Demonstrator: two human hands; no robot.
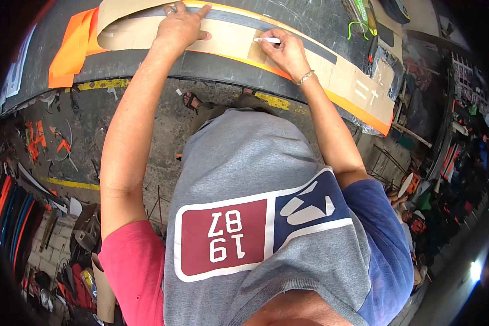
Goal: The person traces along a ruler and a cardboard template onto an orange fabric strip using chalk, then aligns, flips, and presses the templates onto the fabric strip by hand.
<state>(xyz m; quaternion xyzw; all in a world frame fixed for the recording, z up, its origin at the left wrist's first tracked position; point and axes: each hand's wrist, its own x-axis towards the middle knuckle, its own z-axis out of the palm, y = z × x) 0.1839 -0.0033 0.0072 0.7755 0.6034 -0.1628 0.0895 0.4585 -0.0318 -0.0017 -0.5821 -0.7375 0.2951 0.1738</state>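
My left hand (181, 26) lies with fingers spread over a long grey ruler (318, 50) and the tan cardboard pattern (223, 37), pressing flat near the pattern's curved cut-out. A ring is on one finger. Farther right, my right hand (289, 53) pinches a slim white pen (268, 40), its tip at the cardboard beside a brown tape patch (256, 52). Bright orange fabric (73, 49) lies under the cardboard, showing along its edges and at the left end. White marks are on the cardboard's right end.
The dark worktable (108, 65) has a yellow-striped front edge. Cutters with yellow and red handles (372, 41) and a green cord (357, 30) lie at its right. Orange scraps (36, 140) litter the floor. Stacked coloured sheets (13, 217) stand at left; another person's hand shows at right.
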